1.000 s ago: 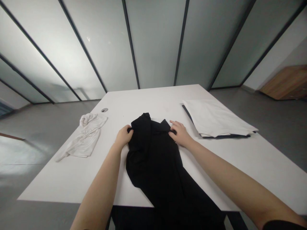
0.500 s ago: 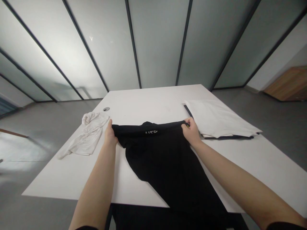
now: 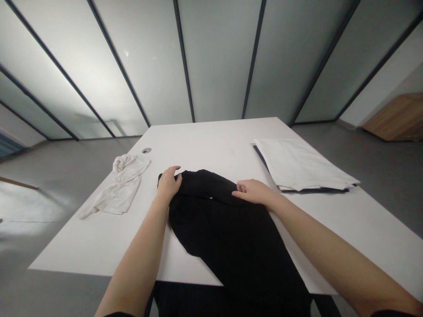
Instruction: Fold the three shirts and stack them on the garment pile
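A black garment (image 3: pixel 228 237) lies over the near middle of the white table, with its lower part hanging past the near edge. At its upper left corner, my left hand (image 3: pixel 169 184) rests on the cloth, fingers and thumb apart. My right hand (image 3: pixel 254 192) is at the garment's upper right side, thumb stretched out and fingers loosely bent, with no cloth visibly pinched. Between the hands the top edge is bunched and uneven. A small pale mark shows near its middle.
On the table (image 3: pixel 211 136), a crumpled white garment (image 3: pixel 122 185) lies left of my hands. A flat folded white cloth (image 3: pixel 300 163) with a dark layer under it lies to the right. A round grommet (image 3: pixel 146 150) sits near the left edge. Frosted glass panels (image 3: pixel 218 57) stand behind.
Both hands have let go of the garment's stretched top edge and moved inward. That edge has slackened and bunched, and the pale lettering is mostly hidden.
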A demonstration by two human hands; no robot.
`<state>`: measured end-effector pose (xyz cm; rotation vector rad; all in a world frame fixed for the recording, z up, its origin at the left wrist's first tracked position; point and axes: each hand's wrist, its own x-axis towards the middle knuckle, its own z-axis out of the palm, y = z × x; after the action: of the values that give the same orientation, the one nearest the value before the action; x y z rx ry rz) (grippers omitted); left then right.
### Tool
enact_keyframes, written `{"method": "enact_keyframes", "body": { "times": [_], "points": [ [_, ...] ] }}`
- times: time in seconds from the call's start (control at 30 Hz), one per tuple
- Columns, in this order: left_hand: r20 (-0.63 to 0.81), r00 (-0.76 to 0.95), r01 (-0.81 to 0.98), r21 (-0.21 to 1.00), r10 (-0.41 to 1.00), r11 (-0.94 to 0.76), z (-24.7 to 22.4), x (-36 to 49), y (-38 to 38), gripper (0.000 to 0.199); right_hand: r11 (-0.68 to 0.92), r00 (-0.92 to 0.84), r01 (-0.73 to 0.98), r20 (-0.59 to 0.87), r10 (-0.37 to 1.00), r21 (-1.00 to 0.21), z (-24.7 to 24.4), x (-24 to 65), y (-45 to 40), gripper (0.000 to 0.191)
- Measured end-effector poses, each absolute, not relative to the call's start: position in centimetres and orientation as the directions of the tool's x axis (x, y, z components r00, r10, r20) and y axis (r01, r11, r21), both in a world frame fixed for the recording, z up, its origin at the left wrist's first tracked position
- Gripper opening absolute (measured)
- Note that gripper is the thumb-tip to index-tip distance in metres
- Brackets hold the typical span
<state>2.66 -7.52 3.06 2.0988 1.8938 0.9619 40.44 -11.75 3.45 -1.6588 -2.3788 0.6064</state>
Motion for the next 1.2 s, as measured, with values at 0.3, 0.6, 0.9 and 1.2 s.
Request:
{"method": "enact_keyframes", "body": {
  "times": [0.3, 0.6, 0.9, 1.2],
  "points": [
    [0.080, -0.066, 0.943, 0.330, 0.995, 0.036, 2.5, 3.4, -7.8, 0.043, 0.184, -0.206, 0.930, -0.038, 0.978, -0.317, 3.0, 39.2, -12.6, 0.027],
    [0.046, -0.060, 0.966, 0.254, 0.997, 0.047, 3.3, 3.3, -8.0, 0.019, 0.412, -0.283, 0.830, 0.351, 0.893, -0.377, 1.3, 39.4, -11.6, 0.008],
    [0.184, -0.094, 0.931, 0.363, 0.978, 0.022, 4.1, 3.9, -8.3, 0.010, 0.499, -0.337, 0.629, 0.369, 0.866, -0.596, 0.9, 39.9, -11.7, 0.013],
    [0.273, -0.018, 0.837, 0.531, 0.962, -0.135, 3.3, 3.6, -8.0, 0.020, 0.290, -0.378, 0.584, 0.062, 0.924, -0.758, 3.0, 38.4, -12.9, 0.032]
  ]
}}
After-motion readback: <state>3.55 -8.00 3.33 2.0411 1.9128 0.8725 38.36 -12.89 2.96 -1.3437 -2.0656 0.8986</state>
